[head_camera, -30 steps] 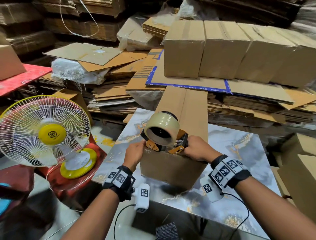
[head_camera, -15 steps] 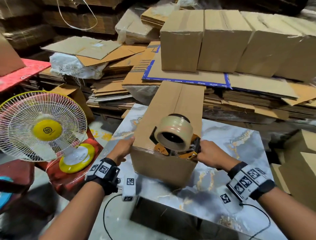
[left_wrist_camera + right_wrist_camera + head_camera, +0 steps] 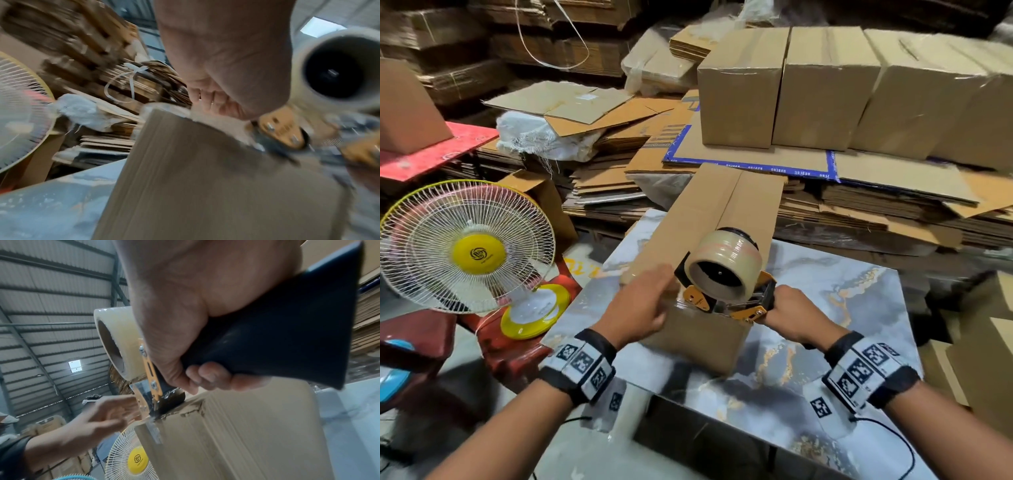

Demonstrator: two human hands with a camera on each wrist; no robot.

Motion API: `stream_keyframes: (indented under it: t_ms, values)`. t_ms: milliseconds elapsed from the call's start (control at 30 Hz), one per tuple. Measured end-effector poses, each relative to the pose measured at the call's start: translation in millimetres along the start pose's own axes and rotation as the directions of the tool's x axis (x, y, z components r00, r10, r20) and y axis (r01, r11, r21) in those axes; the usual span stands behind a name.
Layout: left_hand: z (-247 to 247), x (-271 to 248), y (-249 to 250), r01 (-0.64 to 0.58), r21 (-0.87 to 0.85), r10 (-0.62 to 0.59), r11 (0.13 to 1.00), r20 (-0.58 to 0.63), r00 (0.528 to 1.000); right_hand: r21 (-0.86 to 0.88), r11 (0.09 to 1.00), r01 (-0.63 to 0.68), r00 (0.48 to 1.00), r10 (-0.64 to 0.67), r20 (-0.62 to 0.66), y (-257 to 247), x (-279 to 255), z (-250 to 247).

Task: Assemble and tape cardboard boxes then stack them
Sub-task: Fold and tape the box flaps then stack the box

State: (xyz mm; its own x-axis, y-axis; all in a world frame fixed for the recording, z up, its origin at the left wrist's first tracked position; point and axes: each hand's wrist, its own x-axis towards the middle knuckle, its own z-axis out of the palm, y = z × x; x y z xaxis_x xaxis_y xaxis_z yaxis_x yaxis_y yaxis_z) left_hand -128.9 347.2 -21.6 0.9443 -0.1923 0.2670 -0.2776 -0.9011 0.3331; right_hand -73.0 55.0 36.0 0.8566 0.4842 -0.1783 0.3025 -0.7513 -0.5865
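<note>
R hand (image 3: 789, 313) clamps tape dispenser (image 3: 726, 274) handle at carton (image 3: 709, 260) near edge on tabletop (image 3: 842, 308); L hand (image 3: 638, 305) (blurred) hovers beside, fingers loose, holding nothing.

Box (image 3: 715, 219) lies on the surface (image 3: 842, 308), long axis 12 to 6. Tape dispenser (image 3: 726, 274) on box's near end. Right hand (image 3: 792, 313) at 3 of dispenser, on its handle; left hand (image 3: 640, 305) at 9, over box's near-left edge. Fan (image 3: 465, 246) off surface at 9. Row of finished boxes (image 3: 825, 85) at 12, on flat cardboard stacks (image 3: 859, 205).
</note>
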Motion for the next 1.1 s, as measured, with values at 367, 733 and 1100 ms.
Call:
stream_keyframes:
  t_ms: [367, 733, 1100]
  values:
    - [34.8, -0.1, 8.9, 0.067, 0.186, -0.061, 0.98, -0.038, 0.997, -0.031, 1.0, 0.001, 0.998, 0.001, 0.064, 15.8, -5.5, -19.9]
    - [38.0, 16.5, 61.2, 0.051, 0.325, -0.105, 0.944, 0.15, 0.983, -0.06, 0.993, -0.1, 0.995, 0.1, -0.005, 57.9, -39.7, -29.3]
    - [51.8, 22.4, 87.1, -0.063, 0.236, 0.029, 0.97, 0.145, 0.989, -0.077, 0.991, -0.11, 0.994, 0.109, -0.011, 71.8, -34.3, -24.9]
